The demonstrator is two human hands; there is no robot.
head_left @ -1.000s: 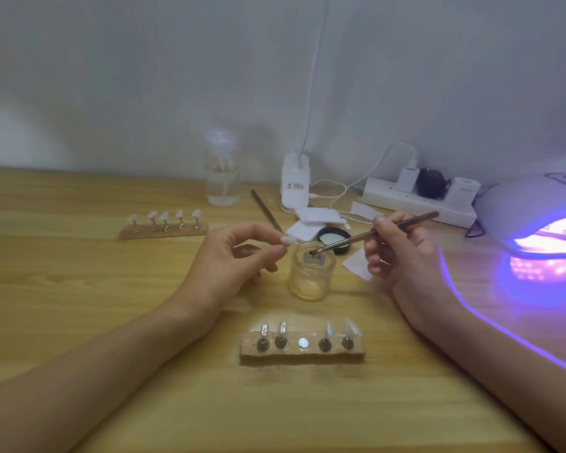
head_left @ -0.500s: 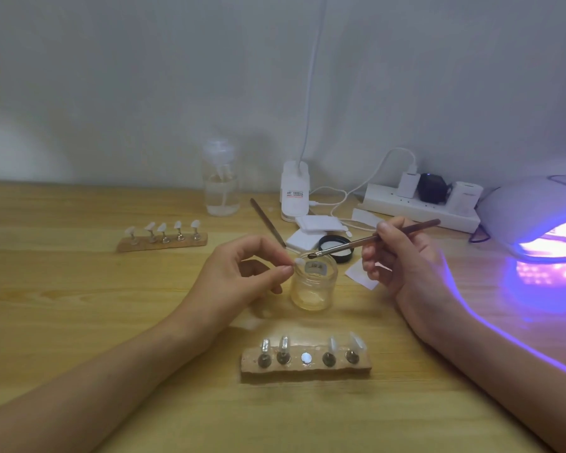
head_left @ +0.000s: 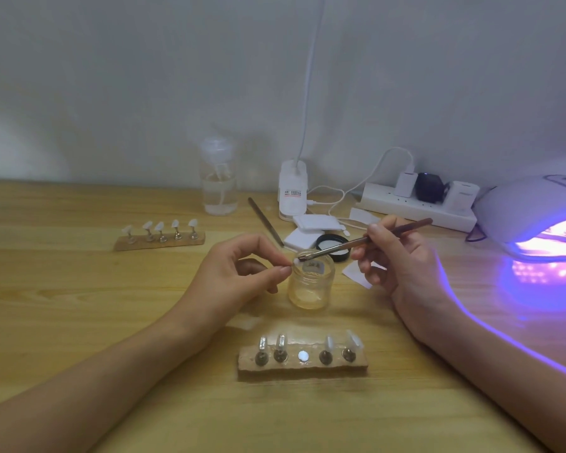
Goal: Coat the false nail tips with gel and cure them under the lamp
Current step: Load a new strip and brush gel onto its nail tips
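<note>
Brush (head_left: 366,238) lifted from gel jar (head_left: 311,282), bristles now at nail tip (head_left: 296,261) — pinched in left hand (head_left: 242,273) grip, over jar rim; right hand (head_left: 402,263) clamps handle, long axis running up & to R of that grip.

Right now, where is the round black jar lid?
In the head view, the round black jar lid lies mid-table, just behind the clear glass gel jar, right of the white pads.

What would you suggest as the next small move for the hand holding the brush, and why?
Probably draw the brush gently along the nail tip to spread gel: the right hand has its bristles at the tip, which the left hand pinches by the open jar rim.
</note>
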